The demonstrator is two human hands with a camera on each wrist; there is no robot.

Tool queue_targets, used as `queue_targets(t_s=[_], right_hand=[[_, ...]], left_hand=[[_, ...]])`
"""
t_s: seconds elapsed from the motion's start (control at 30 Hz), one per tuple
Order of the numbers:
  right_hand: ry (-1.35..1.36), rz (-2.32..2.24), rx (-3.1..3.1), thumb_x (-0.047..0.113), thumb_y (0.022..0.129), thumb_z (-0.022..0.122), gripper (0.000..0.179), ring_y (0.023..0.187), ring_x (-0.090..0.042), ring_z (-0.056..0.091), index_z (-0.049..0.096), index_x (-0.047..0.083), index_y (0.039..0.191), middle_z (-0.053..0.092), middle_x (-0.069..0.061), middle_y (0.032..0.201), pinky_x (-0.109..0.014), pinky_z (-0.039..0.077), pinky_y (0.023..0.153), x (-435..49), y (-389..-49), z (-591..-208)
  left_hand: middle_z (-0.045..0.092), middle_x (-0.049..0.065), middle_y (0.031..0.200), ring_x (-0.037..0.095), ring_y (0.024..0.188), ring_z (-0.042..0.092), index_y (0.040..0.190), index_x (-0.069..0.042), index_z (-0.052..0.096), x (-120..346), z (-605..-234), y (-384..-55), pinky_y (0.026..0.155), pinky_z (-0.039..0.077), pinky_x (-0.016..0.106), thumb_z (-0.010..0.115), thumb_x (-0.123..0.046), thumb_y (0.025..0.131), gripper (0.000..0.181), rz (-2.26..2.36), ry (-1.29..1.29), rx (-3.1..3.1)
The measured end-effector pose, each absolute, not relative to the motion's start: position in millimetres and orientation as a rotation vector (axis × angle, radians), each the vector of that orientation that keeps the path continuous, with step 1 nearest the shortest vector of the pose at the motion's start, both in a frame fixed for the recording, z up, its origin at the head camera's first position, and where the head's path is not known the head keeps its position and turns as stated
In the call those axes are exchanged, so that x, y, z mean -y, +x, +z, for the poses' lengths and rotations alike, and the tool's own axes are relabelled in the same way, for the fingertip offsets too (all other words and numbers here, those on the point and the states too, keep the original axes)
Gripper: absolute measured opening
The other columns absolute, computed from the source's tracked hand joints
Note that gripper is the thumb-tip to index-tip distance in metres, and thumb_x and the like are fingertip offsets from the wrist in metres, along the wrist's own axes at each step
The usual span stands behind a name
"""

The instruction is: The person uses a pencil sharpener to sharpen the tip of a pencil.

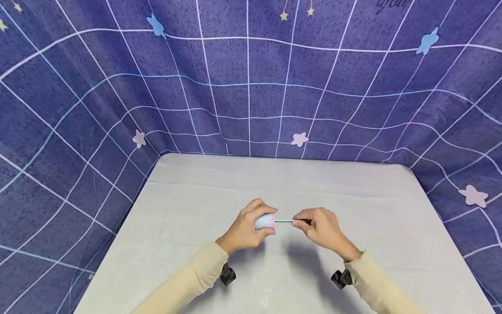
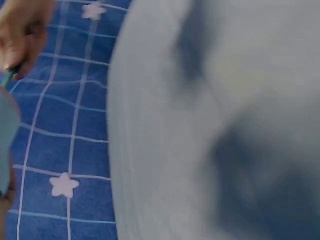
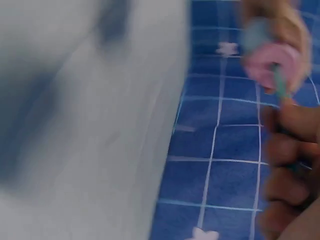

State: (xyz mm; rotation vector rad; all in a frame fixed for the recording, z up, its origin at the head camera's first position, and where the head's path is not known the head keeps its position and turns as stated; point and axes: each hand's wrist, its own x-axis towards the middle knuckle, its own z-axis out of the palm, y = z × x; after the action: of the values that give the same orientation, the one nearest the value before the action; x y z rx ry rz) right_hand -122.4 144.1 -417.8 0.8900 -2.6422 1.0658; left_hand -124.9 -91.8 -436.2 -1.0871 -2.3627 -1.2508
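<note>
In the head view my left hand grips a light blue pencil sharpener with a pink end, fingers over the top and thumb below. A thin green pencil runs from that pink end to my right hand, which pinches its dark part between thumb and fingers. The right wrist view shows the pencil entering a hole in the pink face of the sharpener; its tip is hidden inside. Both hands are above the table, with shadows below them. In the left wrist view the sharpener is cut off at the edge.
A white-covered table spreads beneath both hands. Dark blue cloth with a grid and stars hangs behind it and along the sides. Each wrist carries a small black camera.
</note>
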Motion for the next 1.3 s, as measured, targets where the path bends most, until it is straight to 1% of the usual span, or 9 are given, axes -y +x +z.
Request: queue_targets(t_s=[0.13, 0.23, 0.33, 0.47, 0.6, 0.73, 0.93, 1.17, 1.3], right_hand=[[0.824, 1.741, 2.92, 0.009, 0.088, 0.065, 0.016, 0.05, 0.0, 0.03, 0.074, -0.004, 0.086, 0.049, 0.012, 0.055, -0.017, 0.029, 0.05, -150, -126, -415], [0.82, 1.977, 2.925, 0.007, 0.09, 0.061, 0.021, 0.054, -0.001, 0.032, 0.07, -0.012, 0.09, 0.049, 0.012, 0.059, -0.017, 0.03, 0.053, -152, -126, -420], [0.841, 1.783, 2.87, 0.01, 0.09, 0.063, 0.017, 0.054, 0.0, 0.036, 0.072, -0.004, 0.089, 0.052, 0.01, 0.062, -0.017, 0.032, 0.051, -150, -121, -424], [0.939, 1.075, 2.58, 0.017, 0.087, 0.068, 0.011, 0.055, 0.0, 0.045, 0.073, 0.01, 0.094, 0.059, 0.008, 0.069, -0.019, 0.038, 0.049, -144, -112, -434], [0.939, 0.521, 2.164, 0.025, 0.094, 0.059, 0.023, 0.065, -0.011, 0.058, 0.071, 0.008, 0.104, 0.066, 0.001, 0.082, -0.026, 0.045, 0.057, -140, -111, -444], [0.952, 0.403, 1.894, 0.025, 0.098, 0.052, 0.029, 0.066, -0.017, 0.06, 0.072, 0.005, 0.103, 0.066, -0.002, 0.082, -0.03, 0.043, 0.06, -137, -118, -448], [0.912, 0.353, 1.734, 0.029, 0.095, 0.056, 0.026, 0.05, -0.012, 0.047, 0.074, 0.011, 0.088, 0.059, 0.003, 0.066, -0.024, 0.031, 0.047, -135, -127, -445], [0.861, 0.96, 2.442, 0.035, 0.091, 0.061, 0.024, 0.045, 0.006, 0.029, 0.075, 0.018, 0.079, 0.047, 0.015, 0.054, -0.014, 0.023, 0.041, -141, -109, -427], [0.775, 1.575, 2.822, 0.019, 0.093, 0.061, 0.023, 0.049, 0.001, 0.028, 0.074, 0.004, 0.082, 0.036, 0.011, 0.053, -0.019, 0.025, 0.047, -150, -113, -413]], left_hand=[[0.059, 0.007, 0.107, 0.018, 0.098, 0.054, 0.114, -0.005, 0.065, 94, -445, -122, 0.085, 0.049, 0.022, 0.082, -0.015, 0.072, 0.047, -0.917, -1.282, 2.198], [0.06, 0.01, 0.108, 0.018, 0.098, 0.054, 0.114, -0.003, 0.064, 97, -448, -123, 0.087, 0.048, 0.021, 0.083, -0.017, 0.07, 0.049, -0.763, -1.364, 2.097], [0.06, 0.01, 0.108, 0.019, 0.099, 0.055, 0.115, -0.003, 0.064, 99, -447, -124, 0.088, 0.048, 0.021, 0.083, -0.015, 0.071, 0.05, -0.768, -1.351, 2.098], [0.062, 0.007, 0.107, 0.018, 0.098, 0.057, 0.115, -0.003, 0.066, 102, -441, -126, 0.083, 0.051, 0.023, 0.084, -0.013, 0.069, 0.05, -0.946, -1.187, 2.199], [0.065, 0.005, 0.1, 0.014, 0.086, 0.059, 0.113, -0.004, 0.068, 104, -432, -125, 0.07, 0.05, 0.022, 0.083, -0.011, 0.07, 0.046, -1.225, -0.998, 2.347], [0.069, 0.006, 0.102, 0.011, 0.082, 0.059, 0.112, -0.006, 0.07, 103, -420, -126, 0.071, 0.049, 0.023, 0.079, -0.011, 0.076, 0.037, -1.499, -0.871, 2.501], [0.068, 0.011, 0.105, 0.013, 0.087, 0.058, 0.112, -0.005, 0.068, 100, -412, -132, 0.076, 0.049, 0.024, 0.072, -0.01, 0.083, 0.029, -1.684, -0.904, 2.617], [0.061, 0.003, 0.098, 0.011, 0.085, 0.054, 0.114, -0.007, 0.065, 98, -424, -127, 0.072, 0.048, 0.021, 0.078, -0.017, 0.078, 0.039, -1.247, -1.149, 2.49], [0.059, 0.004, 0.105, 0.014, 0.095, 0.054, 0.115, -0.004, 0.064, 96, -425, -128, 0.079, 0.049, 0.02, 0.079, -0.023, 0.076, 0.046, -0.932, -1.35, 2.3]])
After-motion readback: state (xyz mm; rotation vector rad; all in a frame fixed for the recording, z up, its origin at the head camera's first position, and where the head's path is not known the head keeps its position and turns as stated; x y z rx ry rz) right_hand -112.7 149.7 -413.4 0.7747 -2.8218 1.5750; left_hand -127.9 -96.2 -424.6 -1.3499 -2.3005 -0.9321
